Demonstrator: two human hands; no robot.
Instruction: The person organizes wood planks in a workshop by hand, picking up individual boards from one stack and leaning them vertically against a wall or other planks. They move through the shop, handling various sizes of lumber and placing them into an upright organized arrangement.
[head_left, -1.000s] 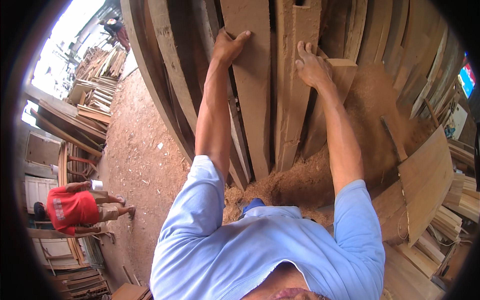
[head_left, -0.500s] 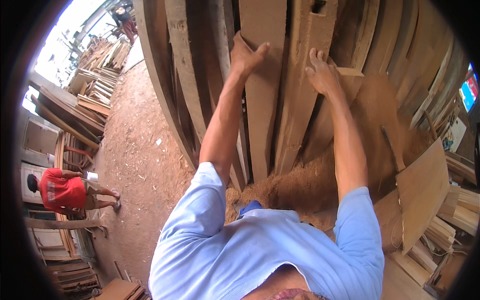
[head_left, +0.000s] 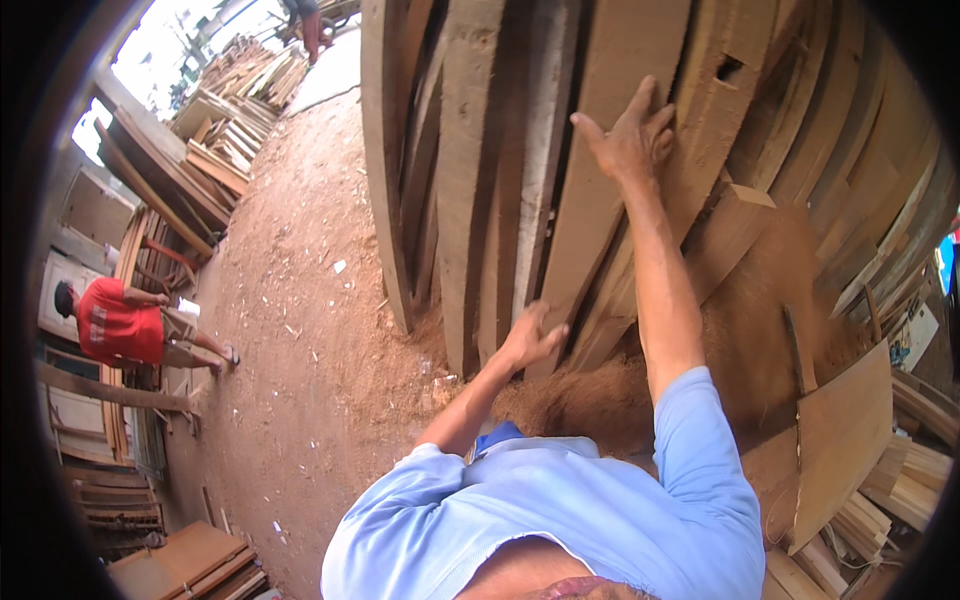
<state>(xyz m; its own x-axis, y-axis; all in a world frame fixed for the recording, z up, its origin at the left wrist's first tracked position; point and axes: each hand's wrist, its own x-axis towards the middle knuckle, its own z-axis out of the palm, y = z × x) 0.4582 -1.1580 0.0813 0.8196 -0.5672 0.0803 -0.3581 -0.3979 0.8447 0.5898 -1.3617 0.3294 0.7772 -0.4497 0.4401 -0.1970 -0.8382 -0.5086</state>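
Tall wooden planks stand leaning side by side in front of me. My right hand (head_left: 632, 135) is on or just over the upper part of a wide brown plank (head_left: 622, 55), thumb stretched out and fingers spread toward its right edge. Lower down, my left hand (head_left: 530, 338) is at the foot of the same plank, its fingers apart and nothing in them. A thick plank with a square hole (head_left: 715, 110) stands right of the wide one. Left of it are a greyish narrow plank (head_left: 545, 130) and a rough post (head_left: 468, 150).
Sawdust (head_left: 590, 405) is heaped round the plank feet. A thin board (head_left: 845, 450) leans at the right near stacked offcuts (head_left: 905, 470). On the left, a person in a red shirt (head_left: 120, 322) stands beside door frames. Stacked boards (head_left: 180, 565) lie at lower left; chips litter the dirt floor (head_left: 290, 330).
My left hand has dropped from the wide plank's upper part to its foot. My right hand has shifted from the holed plank to the wide one. The view has swung left.
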